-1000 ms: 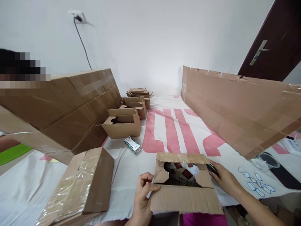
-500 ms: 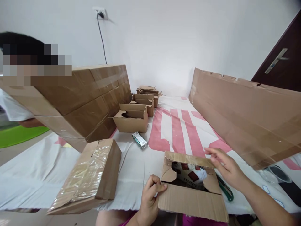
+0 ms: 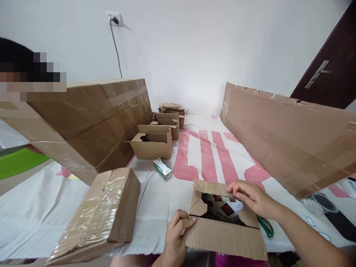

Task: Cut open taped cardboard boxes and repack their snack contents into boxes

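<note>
In front of me stands a small cardboard box (image 3: pixel 226 241), its near flap folded out toward me. Inside lies a white packet with dark red diamonds and printed lettering (image 3: pixel 221 209), partly hidden by the flaps. My left hand (image 3: pixel 178 231) grips the box at its left corner, thumb on the near flap. Thumb and fingers of my right hand (image 3: pixel 250 194) are closed on the top edge of the far flap (image 3: pixel 211 188). A green-handled object (image 3: pixel 266 225) rests on the cloth beside the box, partly under my right forearm.
A taped cardboard box (image 3: pixel 97 211) lies at left. Several open boxes (image 3: pixel 152 146) line up toward the wall, a small green-and-white pack (image 3: pixel 162 168) before them. Large cardboard walls (image 3: pixel 97 126) flank the cloth. A clear cup (image 3: pixel 322 203) lies at right. Another person (image 3: pixel 16 63) is at far left.
My right hand has moved left from beside the box's far right corner and taken hold of the far flap. My left hand keeps its grip. The view has shifted slightly.
</note>
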The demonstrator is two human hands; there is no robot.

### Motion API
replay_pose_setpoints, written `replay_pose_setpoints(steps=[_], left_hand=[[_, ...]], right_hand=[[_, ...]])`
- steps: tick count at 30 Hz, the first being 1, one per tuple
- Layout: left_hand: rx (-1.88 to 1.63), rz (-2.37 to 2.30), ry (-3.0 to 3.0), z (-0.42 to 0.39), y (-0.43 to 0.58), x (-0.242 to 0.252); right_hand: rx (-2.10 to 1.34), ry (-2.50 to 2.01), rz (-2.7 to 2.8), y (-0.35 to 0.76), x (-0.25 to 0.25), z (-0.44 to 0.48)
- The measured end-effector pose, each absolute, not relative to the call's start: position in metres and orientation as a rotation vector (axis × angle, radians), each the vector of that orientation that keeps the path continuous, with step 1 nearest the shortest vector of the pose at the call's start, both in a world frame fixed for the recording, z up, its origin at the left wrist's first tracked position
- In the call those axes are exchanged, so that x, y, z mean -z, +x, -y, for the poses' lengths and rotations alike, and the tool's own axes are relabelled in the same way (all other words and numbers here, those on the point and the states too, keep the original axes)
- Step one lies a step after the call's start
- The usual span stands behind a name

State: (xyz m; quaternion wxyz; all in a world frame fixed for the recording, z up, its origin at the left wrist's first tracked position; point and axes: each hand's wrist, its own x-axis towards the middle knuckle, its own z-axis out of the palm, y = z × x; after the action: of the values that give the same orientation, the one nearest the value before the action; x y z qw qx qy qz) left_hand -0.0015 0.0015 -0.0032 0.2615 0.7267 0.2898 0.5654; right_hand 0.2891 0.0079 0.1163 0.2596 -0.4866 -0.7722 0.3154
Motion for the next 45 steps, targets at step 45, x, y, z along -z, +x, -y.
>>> replay_pose_setpoints(steps=[45], left_hand=[[-1.195, -1.082, 1.483, -0.02, 0.0, 0.02]], right_hand=[[-0.367, -1.641, 1.553, 0.313, -0.027, 0.046]])
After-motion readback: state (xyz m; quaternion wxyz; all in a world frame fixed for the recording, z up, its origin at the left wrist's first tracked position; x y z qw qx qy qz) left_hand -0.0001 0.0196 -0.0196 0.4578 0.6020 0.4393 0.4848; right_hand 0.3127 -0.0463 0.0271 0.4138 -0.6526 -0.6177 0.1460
